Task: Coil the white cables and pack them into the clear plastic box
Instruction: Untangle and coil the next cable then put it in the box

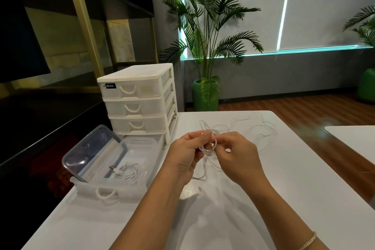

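Above the white table, my left hand (186, 154) and my right hand (235, 154) both pinch a white cable (209, 148) wound into small loops between them. Its loose tail hangs down to the table under my hands. More loose white cable (261, 128) lies spread on the table behind. The clear plastic box (134, 148) stands open at the left, inside a pulled-out drawer. One coiled white cable (127, 171) lies in it. Its clear lid (91, 150) leans upright against the box's left side.
A white four-drawer organiser (138, 99) stands at the table's back left, its bottom drawer (105, 190) pulled out toward me. The white table (284, 199) ends at a gap on the right beside a second table (355, 140). A potted palm (207, 46) stands beyond.
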Demonstrator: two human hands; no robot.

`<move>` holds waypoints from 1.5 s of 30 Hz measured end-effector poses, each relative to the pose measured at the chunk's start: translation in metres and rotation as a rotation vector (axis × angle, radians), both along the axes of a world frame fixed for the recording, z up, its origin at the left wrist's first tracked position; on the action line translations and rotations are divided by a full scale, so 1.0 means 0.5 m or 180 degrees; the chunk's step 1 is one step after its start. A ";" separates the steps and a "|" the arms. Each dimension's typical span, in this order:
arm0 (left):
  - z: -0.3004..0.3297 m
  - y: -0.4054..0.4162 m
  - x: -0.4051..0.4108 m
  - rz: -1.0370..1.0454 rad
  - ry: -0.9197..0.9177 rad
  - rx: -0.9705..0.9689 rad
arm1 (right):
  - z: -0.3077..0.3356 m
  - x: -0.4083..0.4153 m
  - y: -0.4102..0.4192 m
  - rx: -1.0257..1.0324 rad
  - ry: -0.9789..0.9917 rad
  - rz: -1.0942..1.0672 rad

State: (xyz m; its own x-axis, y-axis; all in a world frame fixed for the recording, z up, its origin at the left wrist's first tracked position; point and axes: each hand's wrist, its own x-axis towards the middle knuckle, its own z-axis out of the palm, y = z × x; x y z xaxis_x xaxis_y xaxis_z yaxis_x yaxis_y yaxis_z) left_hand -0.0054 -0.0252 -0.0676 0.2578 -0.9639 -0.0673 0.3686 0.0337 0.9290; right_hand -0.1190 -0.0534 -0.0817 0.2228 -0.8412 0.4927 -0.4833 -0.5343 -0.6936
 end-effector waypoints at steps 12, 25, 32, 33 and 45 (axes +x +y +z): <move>-0.007 -0.004 0.015 0.0395 -0.1151 -0.0243 | 0.001 0.002 -0.001 0.0851 -0.0914 0.0269; -0.017 -0.001 0.006 0.1186 -0.3193 -0.0903 | 0.015 0.002 0.005 0.1132 -0.0681 0.0211; -0.020 -0.003 0.008 0.1457 -0.3462 -0.0986 | 0.012 0.001 -0.001 0.1968 -0.1476 0.0289; -0.021 -0.003 0.009 0.1430 -0.3421 -0.0956 | 0.013 0.001 -0.002 0.2010 -0.1622 0.0311; -0.014 -0.003 0.014 0.0929 -0.2696 -0.0426 | 0.010 0.007 0.002 0.1861 -0.1930 0.0504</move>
State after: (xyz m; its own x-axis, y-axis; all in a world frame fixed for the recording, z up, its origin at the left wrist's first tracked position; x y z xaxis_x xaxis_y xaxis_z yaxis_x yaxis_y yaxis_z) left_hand 0.0014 -0.0265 -0.0744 0.4053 -0.8386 0.3640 -0.4768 0.1458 0.8668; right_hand -0.1158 -0.0524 -0.0765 0.1973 -0.9784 0.0615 0.1105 -0.0402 -0.9931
